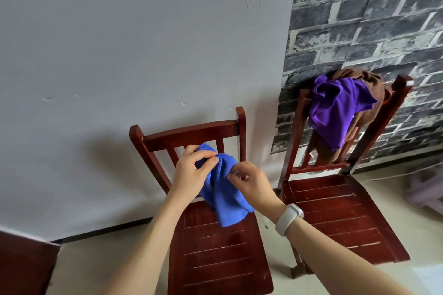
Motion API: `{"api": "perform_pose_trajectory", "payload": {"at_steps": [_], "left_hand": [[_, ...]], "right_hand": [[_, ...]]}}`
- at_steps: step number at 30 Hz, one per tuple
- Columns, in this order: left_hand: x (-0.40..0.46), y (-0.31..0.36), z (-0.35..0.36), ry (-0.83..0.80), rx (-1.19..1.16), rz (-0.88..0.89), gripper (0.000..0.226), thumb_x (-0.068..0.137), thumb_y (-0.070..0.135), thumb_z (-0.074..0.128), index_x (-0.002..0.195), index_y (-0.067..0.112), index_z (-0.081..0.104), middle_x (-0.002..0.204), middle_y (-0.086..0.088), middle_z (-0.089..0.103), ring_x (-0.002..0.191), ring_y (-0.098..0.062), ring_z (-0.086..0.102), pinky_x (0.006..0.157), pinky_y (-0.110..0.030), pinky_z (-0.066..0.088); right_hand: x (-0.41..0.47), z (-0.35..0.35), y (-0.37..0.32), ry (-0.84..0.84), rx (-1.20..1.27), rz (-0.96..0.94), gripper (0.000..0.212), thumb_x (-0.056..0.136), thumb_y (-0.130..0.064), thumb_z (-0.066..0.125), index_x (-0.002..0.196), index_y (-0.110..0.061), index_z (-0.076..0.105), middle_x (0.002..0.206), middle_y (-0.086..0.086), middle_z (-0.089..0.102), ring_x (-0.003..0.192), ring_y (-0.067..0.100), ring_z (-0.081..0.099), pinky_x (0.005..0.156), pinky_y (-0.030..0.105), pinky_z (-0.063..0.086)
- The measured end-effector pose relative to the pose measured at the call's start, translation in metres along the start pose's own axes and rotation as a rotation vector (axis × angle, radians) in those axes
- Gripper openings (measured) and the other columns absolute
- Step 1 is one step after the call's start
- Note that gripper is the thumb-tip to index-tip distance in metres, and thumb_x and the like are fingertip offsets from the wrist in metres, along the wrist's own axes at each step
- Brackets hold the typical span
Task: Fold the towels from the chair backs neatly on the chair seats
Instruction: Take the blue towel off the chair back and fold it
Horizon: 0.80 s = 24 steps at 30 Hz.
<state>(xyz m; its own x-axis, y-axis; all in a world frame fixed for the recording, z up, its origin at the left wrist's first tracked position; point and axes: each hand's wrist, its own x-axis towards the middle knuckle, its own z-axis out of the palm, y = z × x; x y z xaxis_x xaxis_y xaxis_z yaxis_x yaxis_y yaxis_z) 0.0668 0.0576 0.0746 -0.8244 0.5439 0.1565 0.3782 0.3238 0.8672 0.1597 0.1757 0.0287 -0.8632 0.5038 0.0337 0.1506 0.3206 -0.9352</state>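
My left hand (189,172) and right hand (251,183) pinch the bunched blue towel (224,195); below my fingers (211,163) waits the chair seat (215,258); I'd spread corners first.

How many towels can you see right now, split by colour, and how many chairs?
Blue microfibre towel, held in both hands over the left chair: 1
Purple towel, draped on the right chair back: 1
Brown towel, under the purple one: 1
Dark red wooden slatted chairs: 2
Total: 3 towels, 2 chairs

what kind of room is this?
Probably a plain room in a home: two wooden chairs against a painted wall, brick-pattern wallpaper, towels over one chair back.
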Motion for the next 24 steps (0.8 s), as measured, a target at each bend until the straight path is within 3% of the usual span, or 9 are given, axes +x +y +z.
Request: {"api": "perform_pose_trajectory", "payload": {"at_steps": [4,7,10,12,15,17,20,22,24], "left_hand": [[0.001,-0.007,-0.003,0.053,0.037,-0.005,0.008,0.084,0.011,0.062,0.083,0.017,0.066,0.092,0.007,0.055,0.087,0.001,0.054,0.074,0.001,0.035],[0.002,-0.017,-0.005,0.064,0.127,-0.011,0.006,0.083,0.009,0.063,0.085,0.010,0.068,0.094,0.006,0.053,0.084,0.005,0.048,0.073,0.004,0.031],[0.001,-0.023,0.000,0.044,0.218,0.008,0.004,0.083,0.010,0.063,0.083,0.010,0.067,0.094,0.007,0.051,0.084,-0.002,0.049,0.069,-0.002,0.034],[0.002,-0.021,0.003,0.051,0.225,0.011,0.008,0.084,0.012,0.061,0.078,0.017,0.063,0.092,0.009,0.050,0.083,-0.010,0.054,0.067,-0.008,0.033],[0.009,-0.016,0.003,0.124,0.193,0.033,0.017,0.085,0.013,0.059,0.075,0.025,0.055,0.091,0.009,0.049,0.081,-0.011,0.054,0.066,-0.009,0.033],[0.012,-0.012,0.003,0.154,0.191,0.059,0.011,0.086,0.012,0.059,0.078,0.020,0.058,0.092,0.009,0.049,0.081,-0.009,0.053,0.066,-0.008,0.034],[0.011,-0.012,0.005,0.144,0.204,0.088,0.005,0.086,0.011,0.059,0.082,0.013,0.061,0.094,0.008,0.050,0.083,-0.008,0.052,0.067,-0.010,0.034],[0.009,-0.016,0.006,0.134,0.215,0.095,0.005,0.086,0.011,0.058,0.082,0.012,0.062,0.094,0.008,0.050,0.083,-0.009,0.053,0.069,-0.015,0.035],[0.008,-0.021,0.006,0.130,0.225,0.076,0.006,0.086,0.012,0.058,0.082,0.014,0.061,0.094,0.009,0.050,0.082,-0.009,0.054,0.067,-0.015,0.036]], "right_hand": [[0.001,-0.006,-0.001,0.025,0.033,0.005,0.018,0.085,-0.013,0.060,0.073,-0.024,0.052,0.075,-0.014,0.057,0.060,-0.008,0.052,0.057,0.004,0.038],[0.010,-0.030,-0.009,0.038,-0.080,-0.013,0.015,0.085,-0.012,0.061,0.075,-0.019,0.051,0.069,-0.011,0.056,0.064,0.004,0.054,0.057,0.006,0.038],[0.021,-0.057,-0.025,-0.009,-0.293,-0.098,0.011,0.089,-0.015,0.055,0.080,-0.018,0.048,0.069,-0.003,0.058,0.070,0.020,0.056,0.065,0.025,0.044],[0.026,-0.069,-0.034,-0.044,-0.365,-0.191,0.004,0.091,-0.014,0.050,0.090,-0.017,0.048,0.078,-0.001,0.060,0.076,0.022,0.057,0.070,0.033,0.044],[0.024,-0.070,-0.035,-0.111,-0.332,-0.196,0.021,0.092,-0.011,0.047,0.112,-0.014,0.052,0.092,-0.008,0.057,0.087,0.011,0.053,0.075,0.017,0.037],[0.019,-0.066,-0.024,-0.232,-0.412,-0.116,0.033,0.091,-0.009,0.047,0.124,-0.012,0.051,0.102,-0.007,0.054,0.094,0.009,0.050,0.080,0.015,0.033],[0.005,-0.059,-0.001,-0.341,-0.508,0.022,0.023,0.086,-0.007,0.047,0.105,-0.009,0.061,0.095,0.006,0.061,0.087,0.022,0.055,0.074,0.027,0.041],[0.000,-0.057,0.009,-0.257,-0.457,0.107,0.011,0.086,-0.009,0.049,0.087,-0.010,0.060,0.082,0.010,0.061,0.077,0.023,0.054,0.066,0.027,0.040],[-0.001,-0.057,0.016,-0.124,-0.387,0.133,0.008,0.088,-0.013,0.049,0.083,-0.015,0.055,0.078,0.005,0.059,0.075,0.022,0.056,0.065,0.027,0.040]]}}
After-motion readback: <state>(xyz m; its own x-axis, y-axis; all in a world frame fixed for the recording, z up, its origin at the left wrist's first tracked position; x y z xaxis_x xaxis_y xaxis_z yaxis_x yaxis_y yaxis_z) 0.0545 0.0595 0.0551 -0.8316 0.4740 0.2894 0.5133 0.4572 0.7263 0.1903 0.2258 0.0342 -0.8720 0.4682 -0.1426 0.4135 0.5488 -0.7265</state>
